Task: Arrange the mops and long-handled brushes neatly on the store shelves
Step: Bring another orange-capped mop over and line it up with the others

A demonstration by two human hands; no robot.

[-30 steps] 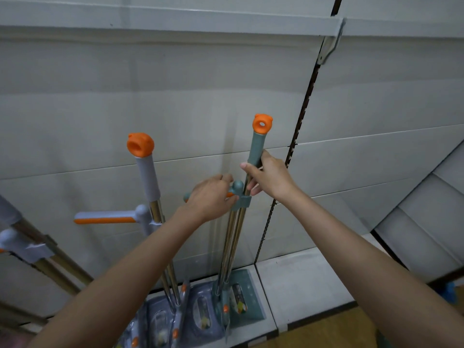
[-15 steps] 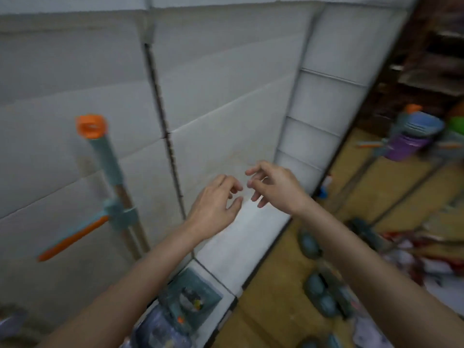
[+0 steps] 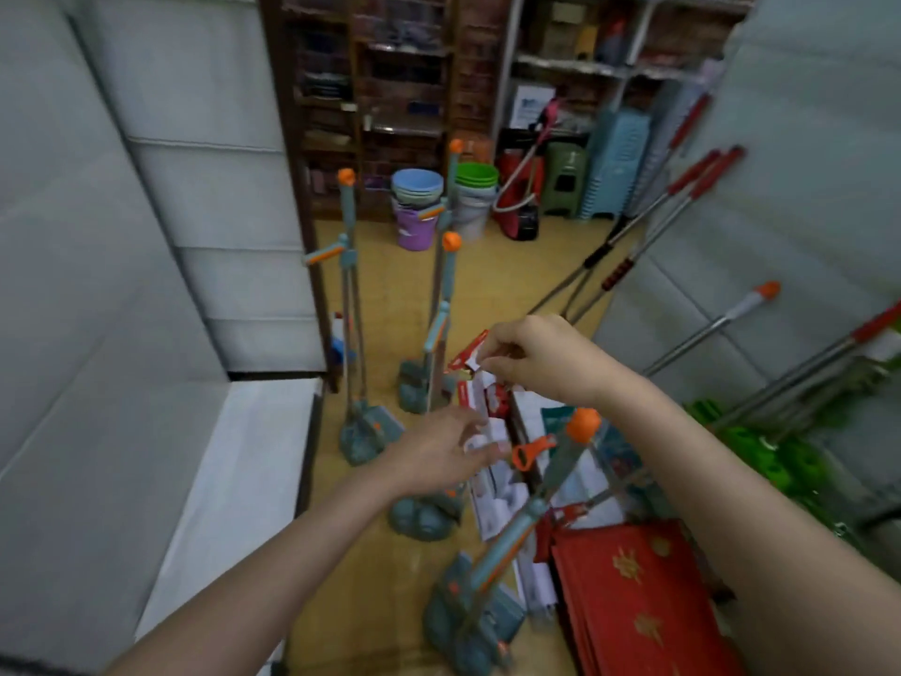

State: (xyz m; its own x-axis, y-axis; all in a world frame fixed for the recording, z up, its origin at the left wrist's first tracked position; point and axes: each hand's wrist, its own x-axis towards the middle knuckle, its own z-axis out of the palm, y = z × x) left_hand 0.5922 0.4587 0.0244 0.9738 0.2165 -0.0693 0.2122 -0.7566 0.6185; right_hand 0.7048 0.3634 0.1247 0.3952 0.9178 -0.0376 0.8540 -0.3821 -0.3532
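Shelving (image 3: 253, 461) lies bare and white to the left of our fingers, its low ledge waiting for stock. Just right of it, beyond our left hand (image 3: 439, 456), four teal mops stand upright on the floor (image 3: 487, 280): one (image 3: 348, 304) nearest the shelf end, one (image 3: 441, 304) beside it, a farther one (image 3: 451, 187) by the stacked buckets (image 3: 417, 207), and a foot (image 3: 424, 517) directly under our left fingers. Our left fingers are spread and relaxed, holding nothing, reaching toward the orange-capped handle just to their right. That nearest mop (image 3: 526, 519) leans below and between both hands, its orange cap (image 3: 582, 424) under the right wrist. Our right hand (image 3: 541, 358) hovers with fingers loosely curled, and blur keeps us from telling whether they pinch anything. Past them to the right, red-gripped poles (image 3: 682, 197) and a white-handled one (image 3: 721, 324) lean against the far panel, with red packets (image 3: 648, 597) stacked on the floor.

We judge the main risk to be a domino fall: these mops balance on small feet close together, so a careless reach past one could tip it into its neighbours. The leaning mop may also slide if we catch only its cap.
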